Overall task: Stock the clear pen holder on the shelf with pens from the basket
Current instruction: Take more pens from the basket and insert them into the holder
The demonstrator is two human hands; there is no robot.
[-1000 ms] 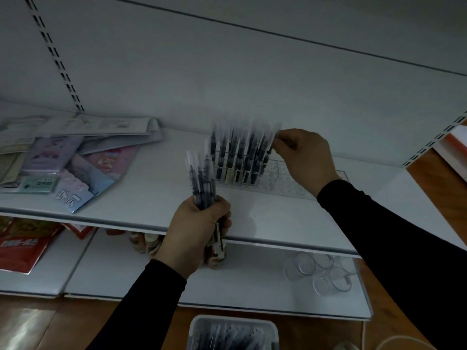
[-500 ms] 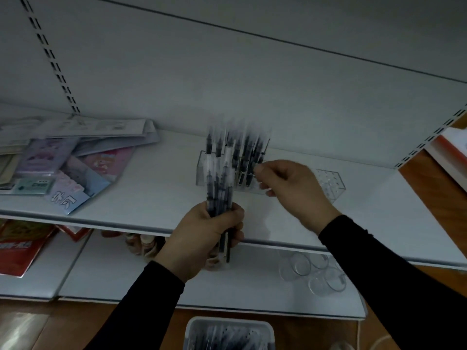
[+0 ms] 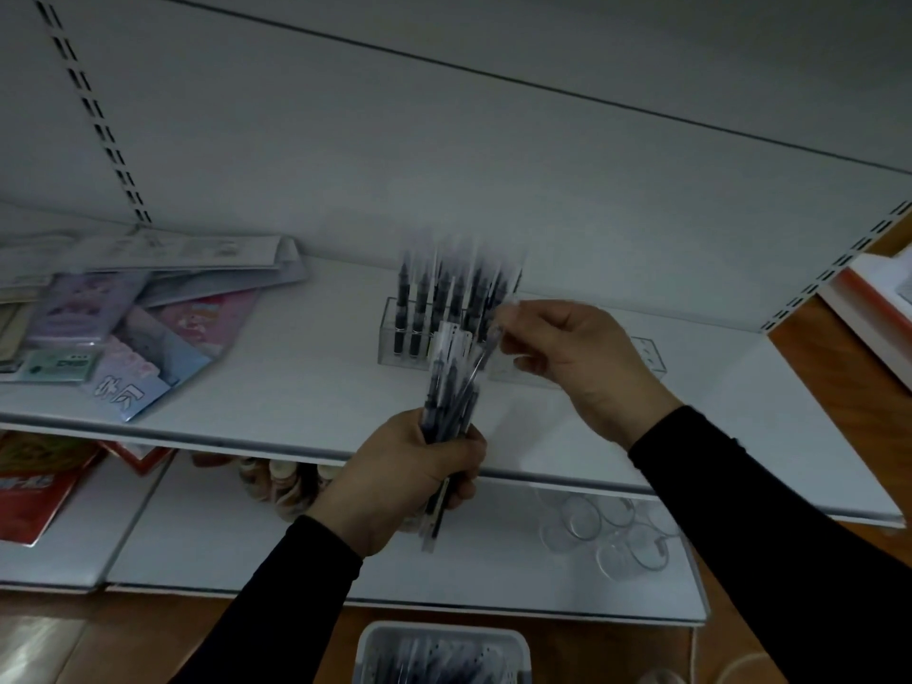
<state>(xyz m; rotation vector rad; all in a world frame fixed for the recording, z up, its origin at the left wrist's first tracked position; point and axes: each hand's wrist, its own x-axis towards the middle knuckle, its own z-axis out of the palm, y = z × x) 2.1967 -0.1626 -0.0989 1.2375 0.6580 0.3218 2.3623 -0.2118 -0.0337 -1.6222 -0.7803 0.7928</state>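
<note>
My left hand (image 3: 402,473) grips a bundle of pens (image 3: 451,387) upright in front of the white shelf (image 3: 306,387). My right hand (image 3: 572,360) pinches the top of one pen at the bundle's right side. Behind them the clear pen holder (image 3: 399,333) stands on the shelf with several dark pens (image 3: 444,288) upright in its left part; its right end (image 3: 649,355) shows past my right hand. The white basket (image 3: 375,644) with more pens sits at the bottom edge.
Flat packaged stationery (image 3: 123,328) lies piled on the shelf's left. On the lower shelf are clear cups (image 3: 607,530), small jars (image 3: 276,481) and a red packet (image 3: 34,486). A red-edged box (image 3: 868,298) sits at far right. Wood floor lies below.
My right hand came back from the holder's pens down to the bundle in my left hand and now pinches one pen. The left hand shifted slightly right.
</note>
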